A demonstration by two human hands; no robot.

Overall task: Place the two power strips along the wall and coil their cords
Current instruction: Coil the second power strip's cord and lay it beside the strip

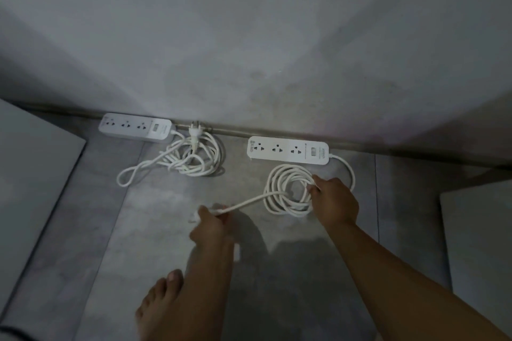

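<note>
Two white power strips lie on the grey floor against the wall: the left strip [137,127] and the right strip [288,150]. The left strip's cord [191,158] lies in a loose bundle beside it, plug [194,131] near the wall, one loop trailing left. The right strip's cord [288,188] forms a round coil in front of that strip. My right hand [333,199] grips the coil at its right side. My left hand [210,225] pinches the free end of that cord, stretched out to the left; the plug end is blurred behind my fingers.
A pale flat panel [30,180] lies at the left and another [479,235] at the right. My bare foot [163,304] stands at the bottom, left of centre. The grey wall [249,50] fills the upper half.
</note>
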